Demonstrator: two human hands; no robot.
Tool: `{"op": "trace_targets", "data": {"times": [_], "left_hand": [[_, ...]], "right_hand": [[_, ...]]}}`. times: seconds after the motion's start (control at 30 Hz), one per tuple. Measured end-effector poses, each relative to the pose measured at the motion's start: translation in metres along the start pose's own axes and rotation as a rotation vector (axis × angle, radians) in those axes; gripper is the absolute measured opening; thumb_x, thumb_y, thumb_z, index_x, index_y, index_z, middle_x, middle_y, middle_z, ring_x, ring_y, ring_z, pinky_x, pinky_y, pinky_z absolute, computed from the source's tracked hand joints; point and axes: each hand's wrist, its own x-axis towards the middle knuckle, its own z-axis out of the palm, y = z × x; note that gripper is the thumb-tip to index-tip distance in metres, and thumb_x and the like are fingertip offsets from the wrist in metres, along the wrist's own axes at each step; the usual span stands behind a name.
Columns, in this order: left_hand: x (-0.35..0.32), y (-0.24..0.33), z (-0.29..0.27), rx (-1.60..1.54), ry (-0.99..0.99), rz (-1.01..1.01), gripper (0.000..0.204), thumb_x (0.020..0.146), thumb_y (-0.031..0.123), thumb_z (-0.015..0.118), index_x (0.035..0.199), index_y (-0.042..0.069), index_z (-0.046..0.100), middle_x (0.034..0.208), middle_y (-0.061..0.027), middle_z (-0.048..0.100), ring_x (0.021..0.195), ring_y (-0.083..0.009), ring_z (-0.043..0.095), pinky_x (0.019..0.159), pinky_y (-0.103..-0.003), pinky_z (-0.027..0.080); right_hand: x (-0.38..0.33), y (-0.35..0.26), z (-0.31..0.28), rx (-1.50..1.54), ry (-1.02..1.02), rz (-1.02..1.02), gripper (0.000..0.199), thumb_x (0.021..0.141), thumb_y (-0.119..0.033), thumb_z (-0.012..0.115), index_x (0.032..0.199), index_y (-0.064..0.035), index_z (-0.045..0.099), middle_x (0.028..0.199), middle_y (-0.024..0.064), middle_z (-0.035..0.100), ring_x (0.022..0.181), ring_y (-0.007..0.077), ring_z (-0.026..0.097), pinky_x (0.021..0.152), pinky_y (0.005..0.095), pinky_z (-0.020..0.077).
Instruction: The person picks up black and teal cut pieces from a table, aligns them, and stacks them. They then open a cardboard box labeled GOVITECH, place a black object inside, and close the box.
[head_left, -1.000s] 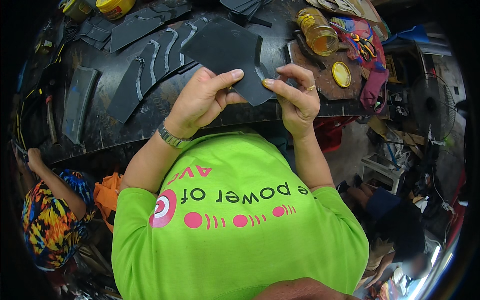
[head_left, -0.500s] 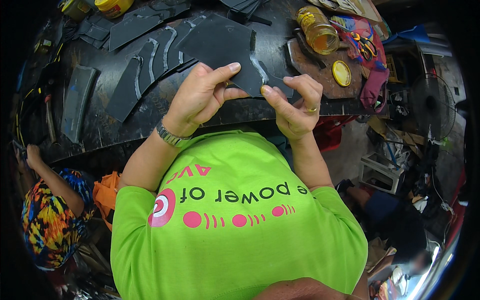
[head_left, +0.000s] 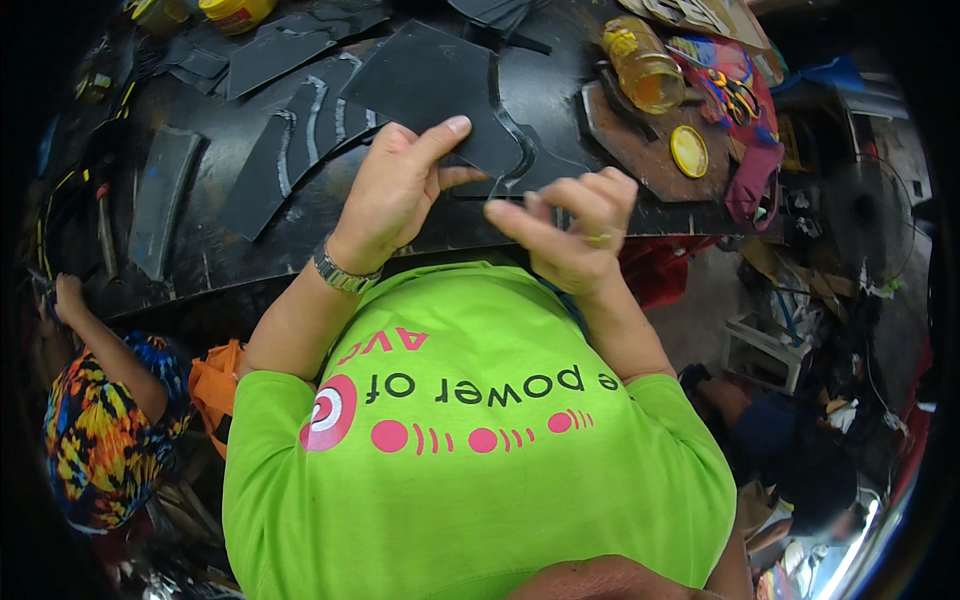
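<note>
Amber stuff inside the glass jar (head_left: 648,68), near the tabletop's (head_left: 460,226) right end; left hand (head_left: 398,182) pinching the black panel (head_left: 428,90) over the near edge; right hand (head_left: 578,225) half-curled beside it, blurred, grip unclear.

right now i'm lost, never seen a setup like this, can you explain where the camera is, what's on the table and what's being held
There is no machine here: a person in a bright green shirt works with two bare hands. A wide fisheye camera worn on that person's head looks down, so straight edges bend toward the rim. The left hand holds a dark flat piece with a glossy strip along its curved edge. The right hand is blurred near its lower corner; whether it grips anything is unclear. On the dark table are more dark pieces, a yellowish glass jar and a yellow lid.
</note>
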Motion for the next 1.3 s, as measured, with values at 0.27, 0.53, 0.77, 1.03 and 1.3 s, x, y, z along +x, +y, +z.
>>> {"op": "trace_targets", "data": {"times": [0.27, 0.53, 0.77, 1.03, 1.3], "left_hand": [[-0.011, 0.077, -0.089, 0.079, 0.353, 0.279, 0.013, 0.096, 0.010, 0.068, 0.089, -0.001, 0.067, 0.086, -0.0058, 0.064, 0.074, -0.0106, 0.058, 0.061, -0.023, 0.046], [0.000, 0.129, -0.173, 0.140, 0.497, 0.274, 0.016, 0.099, 0.004, 0.059, 0.101, -0.011, 0.061, 0.103, -0.0192, 0.066, 0.097, -0.0239, 0.068, 0.087, -0.029, 0.061], [0.029, 0.128, -0.169, 0.049, 0.545, 0.146, 0.024, 0.102, 0.002, 0.052, 0.115, -0.017, 0.050, 0.122, -0.0309, 0.060, 0.110, -0.0327, 0.066, 0.096, -0.035, 0.060], [0.036, 0.133, -0.171, 0.086, 0.580, 0.076, 0.031, 0.100, 0.005, 0.057, 0.120, -0.016, 0.049, 0.125, -0.0309, 0.057, 0.117, -0.0347, 0.062, 0.099, -0.033, 0.058], [-0.008, 0.141, -0.134, -0.271, 0.459, 0.121, 0.079, 0.095, 0.004, 0.064, 0.147, -0.012, 0.008, 0.140, -0.0394, 0.035, 0.128, -0.0424, 0.053, 0.110, -0.047, 0.049]], "right_hand": [[-0.009, 0.059, 0.010, 0.185, 0.213, 0.493, 0.042, 0.087, 0.010, 0.065, 0.127, -0.0031, 0.065, 0.095, 0.0061, 0.061, 0.085, 0.0172, 0.058, 0.078, 0.0281, 0.0486], [-0.045, 0.083, 0.035, 0.350, 0.183, 0.725, 0.058, 0.090, 0.009, 0.061, 0.144, -0.0085, 0.051, 0.091, -0.0004, 0.059, 0.079, 0.0067, 0.053, 0.072, 0.0205, 0.0449], [-0.050, 0.085, 0.032, 0.375, 0.174, 0.808, 0.060, 0.089, 0.010, 0.061, 0.145, -0.0080, 0.050, 0.092, -0.0001, 0.059, 0.082, 0.0073, 0.055, 0.074, 0.0210, 0.0453], [-0.051, 0.085, 0.030, 0.423, 0.192, 0.821, 0.060, 0.090, 0.009, 0.061, 0.146, -0.0081, 0.048, 0.092, 0.0002, 0.059, 0.082, 0.0071, 0.054, 0.076, 0.0209, 0.0457], [-0.050, 0.084, 0.031, 0.422, 0.247, 0.828, 0.060, 0.091, 0.008, 0.063, 0.147, -0.0081, 0.047, 0.094, 0.0009, 0.060, 0.082, 0.0063, 0.054, 0.075, 0.0206, 0.0457]]}}
